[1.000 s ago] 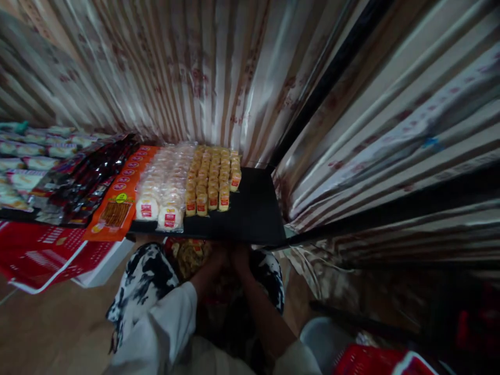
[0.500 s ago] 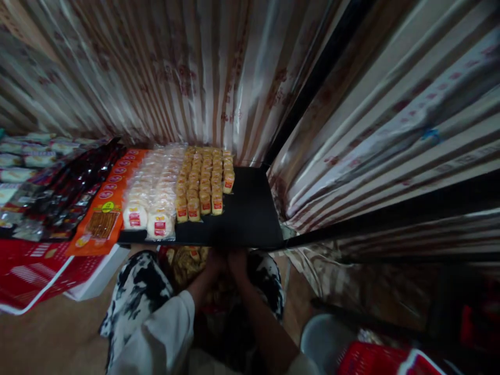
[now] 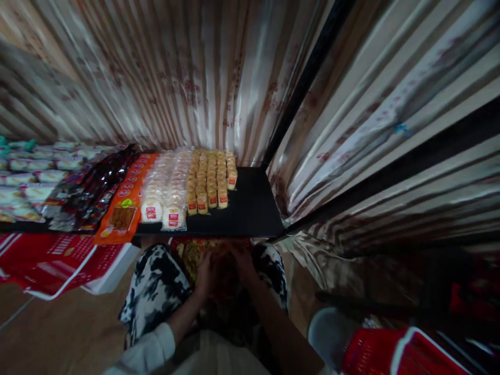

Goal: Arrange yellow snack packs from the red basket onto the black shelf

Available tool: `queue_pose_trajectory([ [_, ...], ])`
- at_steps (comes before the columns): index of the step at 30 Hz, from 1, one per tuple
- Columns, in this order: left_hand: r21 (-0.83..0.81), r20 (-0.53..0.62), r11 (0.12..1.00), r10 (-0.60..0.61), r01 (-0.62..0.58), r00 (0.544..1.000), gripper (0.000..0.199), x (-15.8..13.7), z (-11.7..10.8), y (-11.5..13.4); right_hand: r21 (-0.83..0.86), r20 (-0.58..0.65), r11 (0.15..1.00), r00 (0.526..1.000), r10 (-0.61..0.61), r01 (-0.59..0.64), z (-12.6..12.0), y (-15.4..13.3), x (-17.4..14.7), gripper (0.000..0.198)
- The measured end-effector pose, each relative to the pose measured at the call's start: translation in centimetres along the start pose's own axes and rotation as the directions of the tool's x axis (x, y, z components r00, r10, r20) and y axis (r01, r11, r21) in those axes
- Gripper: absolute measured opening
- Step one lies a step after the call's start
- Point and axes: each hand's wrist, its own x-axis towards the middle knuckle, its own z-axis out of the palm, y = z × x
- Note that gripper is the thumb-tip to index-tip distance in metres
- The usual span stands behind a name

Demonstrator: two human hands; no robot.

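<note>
My left hand (image 3: 205, 271) is low between my knees, just under the front edge of a black shelf (image 3: 253, 221). Close to its right is my right hand (image 3: 242, 263). Both reach in among yellow-wrapped packets (image 3: 191, 258) that lie in a red container, largely hidden in shadow. The fingers are dark and blurred, so whether they grip anything does not show. Above them, on the shelf, small yellow packaged cakes (image 3: 212, 190) stand in tight rows, labels facing me. Beside these are rows of round white packaged cakes (image 3: 174, 216).
Left along the shelf lie an orange snack packet (image 3: 121, 216), dark shiny packets (image 3: 94, 190) and white packets (image 3: 31, 164). A red box with a white handle (image 3: 74, 263) sits below. Black frame bars (image 3: 304, 88) cross before striped curtains (image 3: 211, 78). At lower right are a grey bucket (image 3: 328, 333) and a red basket (image 3: 371, 351).
My hands now show further out from under the shelf edge and slightly farther apart. The view has shifted a little, moving the shelf goods rightward. The rows on the shelf look the same.
</note>
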Motion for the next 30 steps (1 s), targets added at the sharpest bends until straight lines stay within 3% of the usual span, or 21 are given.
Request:
queue_pose_trajectory([
  [4,0.042,0.001,0.996,0.077,-0.077,0.997,0.028,-1.3,-1.7,0.6,0.078,0.017,0.99,0.993,0.117,-0.118,0.0,-1.1,-0.7,0.033],
  [10,-0.033,-0.053,0.996,0.08,-0.082,0.995,0.027,-1.3,-3.1,2.7,0.068,0.0,0.995,0.998,0.07,-0.069,0.1,-1.5,-1.0,0.033],
  [18,-0.097,-0.069,0.992,0.074,-0.08,0.995,0.027,0.7,-3.8,5.8,-0.092,0.06,0.984,0.988,-0.146,0.151,-0.9,-2.5,-2.2,0.025],
  [24,-0.2,0.099,0.976,0.105,-0.084,0.989,0.042,2.9,-3.7,7.2,-0.143,0.22,0.961,0.954,-0.204,0.238,-2.7,-3.7,-1.2,0.023],
  [27,-0.226,0.159,0.969,0.14,-0.102,0.977,0.041,4.2,-3.5,8.3,-0.306,0.203,0.871,0.921,-0.333,0.383,-4.1,-5.3,-0.2,0.025],
  [30,-0.24,0.198,0.959,0.202,-0.152,0.959,0.042,5.7,-2.9,9.4,-0.333,0.208,0.836,0.899,-0.385,0.435,-5.0,-6.5,0.9,0.03],
])
